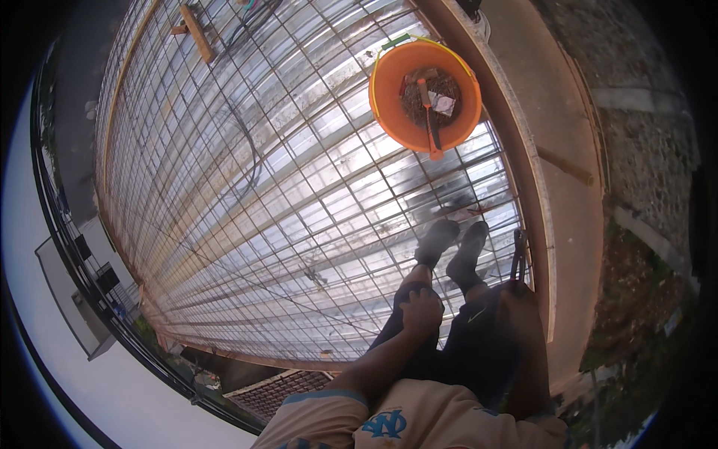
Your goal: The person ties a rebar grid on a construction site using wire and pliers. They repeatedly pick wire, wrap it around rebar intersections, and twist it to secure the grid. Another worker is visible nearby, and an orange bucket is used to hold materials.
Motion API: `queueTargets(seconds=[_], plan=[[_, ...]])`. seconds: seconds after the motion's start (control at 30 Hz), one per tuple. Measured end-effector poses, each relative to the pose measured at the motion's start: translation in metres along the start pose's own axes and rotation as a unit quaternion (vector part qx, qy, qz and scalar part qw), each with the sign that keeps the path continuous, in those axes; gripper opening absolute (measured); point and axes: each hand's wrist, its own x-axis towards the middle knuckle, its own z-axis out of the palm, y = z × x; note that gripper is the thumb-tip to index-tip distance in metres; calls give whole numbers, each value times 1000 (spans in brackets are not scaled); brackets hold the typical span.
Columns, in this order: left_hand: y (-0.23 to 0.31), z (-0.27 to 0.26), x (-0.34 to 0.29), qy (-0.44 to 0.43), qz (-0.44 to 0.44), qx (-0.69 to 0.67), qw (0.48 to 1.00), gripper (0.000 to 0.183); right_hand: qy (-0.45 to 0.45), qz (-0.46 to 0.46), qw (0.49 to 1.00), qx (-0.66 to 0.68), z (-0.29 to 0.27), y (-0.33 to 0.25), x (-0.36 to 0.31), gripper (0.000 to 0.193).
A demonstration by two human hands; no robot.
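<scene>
My left hand [422, 308] rests on my left knee, its fingers spread loosely over the dark trouser leg and nothing held. In my right hand [516, 301], beside my right thigh, is a dark pair of pincers [518, 254], pointing forward next to the board edge. My dark-shod feet stand on the steel rebar mesh [340, 202]. Ahead of them sits an orange bucket [385, 112] with a yellow rim and a green handle grip. A hammer [428, 112] with an orange grip leans inside over small brown bits, possibly nails, beside a pale packet [443, 103].
Shiny corrugated metal sheeting [321, 161] lies under the mesh. A wooden edge board [527, 165] runs along the right, with a drop beyond. Wood pieces [196, 34] and a dark cable [250, 146] lie on the mesh at the far left. Overhead cables [97, 280] pass beyond the left edge.
</scene>
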Motion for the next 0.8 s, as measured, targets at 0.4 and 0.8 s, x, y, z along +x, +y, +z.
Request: queueTargets(seconds=[0.4,0.8], plan=[[-58,-59,55,-30,-32,-207,977,38,-141,89,981,94,66,2,17,23],[-118,-247,299,283,49,-233,929,69,-76,81,973,202,138,-80,44,14]])
